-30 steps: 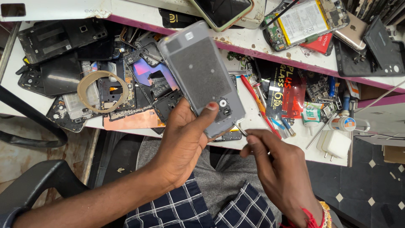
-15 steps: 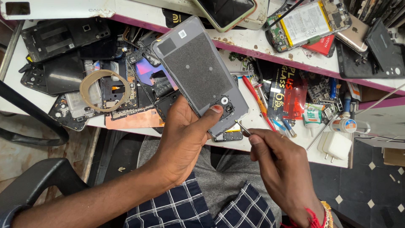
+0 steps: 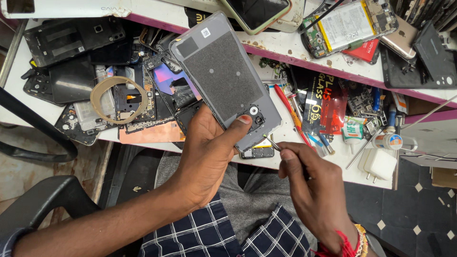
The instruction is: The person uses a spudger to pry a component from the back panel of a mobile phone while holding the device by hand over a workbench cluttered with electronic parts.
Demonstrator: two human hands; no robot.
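My left hand (image 3: 207, 157) grips a grey phone back panel (image 3: 223, 78) by its lower end, inner side facing up, thumb pressed beside the camera cut-out. The panel tilts up and away over the workbench. My right hand (image 3: 309, 185) pinches a thin metal tool (image 3: 272, 143) whose tip sits just off the panel's lower right corner.
The white bench (image 3: 304, 162) is crowded with black phone backs (image 3: 71, 40), circuit boards, a roll of tape (image 3: 116, 100), a red-handled tool (image 3: 285, 107), a white charger (image 3: 378, 164) and an opened phone with its battery (image 3: 350, 24). A dark chair arm (image 3: 43, 200) is at lower left.
My left hand has swung the panel's top end leftward and lifted it slightly. My right hand stays beside its lower corner with the tool.
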